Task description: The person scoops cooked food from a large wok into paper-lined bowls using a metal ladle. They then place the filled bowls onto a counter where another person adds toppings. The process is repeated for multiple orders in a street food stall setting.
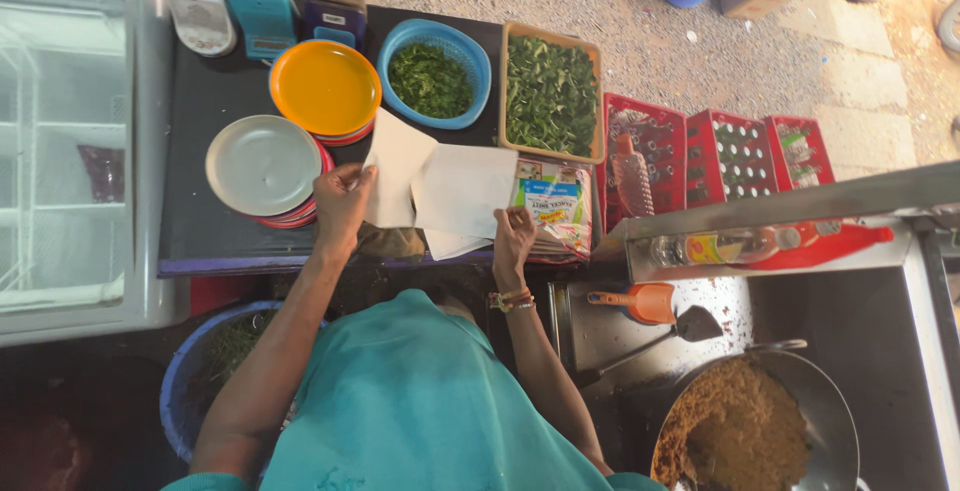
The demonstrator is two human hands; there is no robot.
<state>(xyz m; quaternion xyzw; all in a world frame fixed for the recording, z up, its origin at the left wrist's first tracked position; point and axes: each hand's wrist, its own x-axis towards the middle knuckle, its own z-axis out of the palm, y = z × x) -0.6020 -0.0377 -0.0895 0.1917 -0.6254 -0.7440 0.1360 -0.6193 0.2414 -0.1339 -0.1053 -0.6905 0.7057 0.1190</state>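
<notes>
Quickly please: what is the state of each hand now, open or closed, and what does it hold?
Left hand: closed on a white paper sheet.
Right hand: closed on the edge of another white sheet.

Flat printed packet (556,203), white, blue and yellow: just right of white paper sheets (462,191). Labelled bottle (715,247): further right.
</notes>
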